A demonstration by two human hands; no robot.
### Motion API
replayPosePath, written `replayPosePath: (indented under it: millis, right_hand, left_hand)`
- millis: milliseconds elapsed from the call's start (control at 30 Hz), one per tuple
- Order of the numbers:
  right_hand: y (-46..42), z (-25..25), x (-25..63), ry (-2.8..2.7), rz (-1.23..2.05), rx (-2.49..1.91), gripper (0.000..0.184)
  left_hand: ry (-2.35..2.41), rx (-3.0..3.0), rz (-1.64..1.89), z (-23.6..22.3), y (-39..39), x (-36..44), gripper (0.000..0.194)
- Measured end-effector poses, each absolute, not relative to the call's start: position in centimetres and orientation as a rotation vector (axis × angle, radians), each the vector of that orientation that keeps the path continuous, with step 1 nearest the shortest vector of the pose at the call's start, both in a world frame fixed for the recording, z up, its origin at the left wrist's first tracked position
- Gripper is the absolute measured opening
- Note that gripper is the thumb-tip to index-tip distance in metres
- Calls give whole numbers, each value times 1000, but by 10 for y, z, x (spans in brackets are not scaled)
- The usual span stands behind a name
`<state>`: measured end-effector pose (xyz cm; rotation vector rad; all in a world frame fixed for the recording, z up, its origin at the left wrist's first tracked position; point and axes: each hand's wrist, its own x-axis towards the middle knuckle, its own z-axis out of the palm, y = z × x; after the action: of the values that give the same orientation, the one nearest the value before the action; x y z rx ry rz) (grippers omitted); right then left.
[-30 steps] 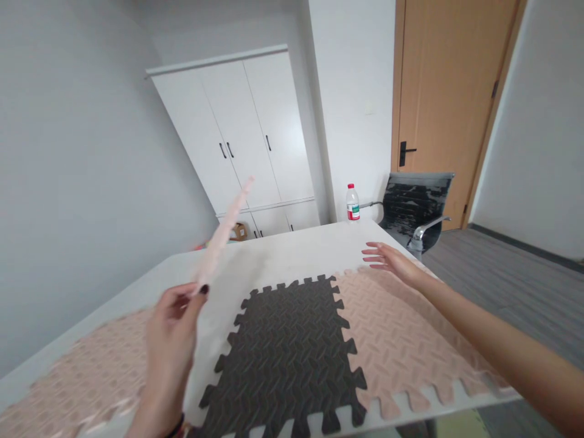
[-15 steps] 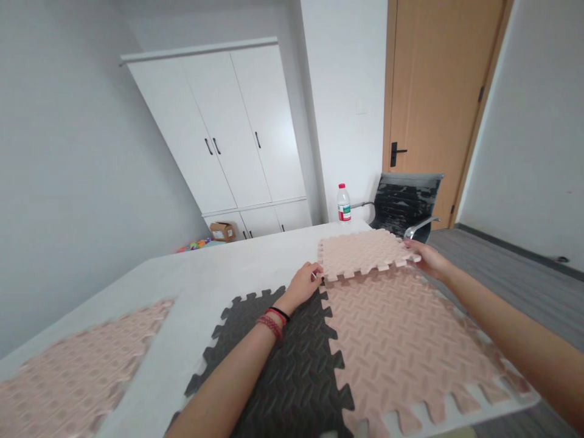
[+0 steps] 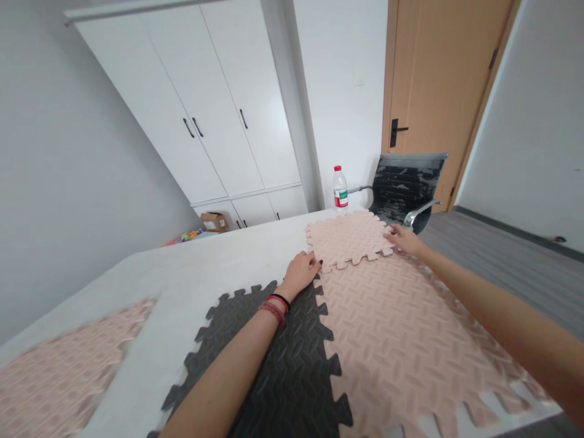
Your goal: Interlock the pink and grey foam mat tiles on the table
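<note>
A pink foam puzzle mat tile (image 3: 347,238) lies at the far end of the white table (image 3: 191,286), its near toothed edge overlapping the larger pink tile (image 3: 401,328). My left hand (image 3: 301,272) grips the far tile's near left corner, fingers curled on it. At the tile's right edge my right hand (image 3: 404,238) rests with its fingers pinched on that edge. A dark grey tile (image 3: 278,365) is locked to the left side of the large pink one, under my left forearm.
Another pink tile (image 3: 59,371) lies at the table's near left. A water bottle (image 3: 339,188) stands at the far edge. Behind the table are a grey office chair (image 3: 406,188), a white wardrobe (image 3: 196,103), a wooden door (image 3: 438,91) and a cardboard box (image 3: 213,221).
A second ago my left hand held the pink tile up on edge. It was then laid flat at the far end with both hands, and has now been lowered onto the table.
</note>
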<state>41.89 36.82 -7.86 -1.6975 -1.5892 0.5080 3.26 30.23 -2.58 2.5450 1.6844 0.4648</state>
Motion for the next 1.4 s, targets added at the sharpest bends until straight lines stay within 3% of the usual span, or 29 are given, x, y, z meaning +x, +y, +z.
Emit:
replayPosePath:
  millis: [433,633,800,1133,1400]
  right_hand:
    - [363,-81,420,-1977,317,-1841,66]
    - [355,-70,412,-2148,158,-1859,60]
    - [334,-46,381,-2224,-35,-1841,48]
    - [239,-50,293,-2482,-102,-1599,62]
    - [249,-45,296,-2561,14,-1585,65]
  left_hand:
    - [1764,2682,314,-26,298,44,31]
    - [1707,2704,310,-28,308,37,53]
    - [1503,2759,219,-22,309,36,44]
    - [1290,2886,340,-22,241,94,49]
    - [1337,2856,306,-18,252,104,39]
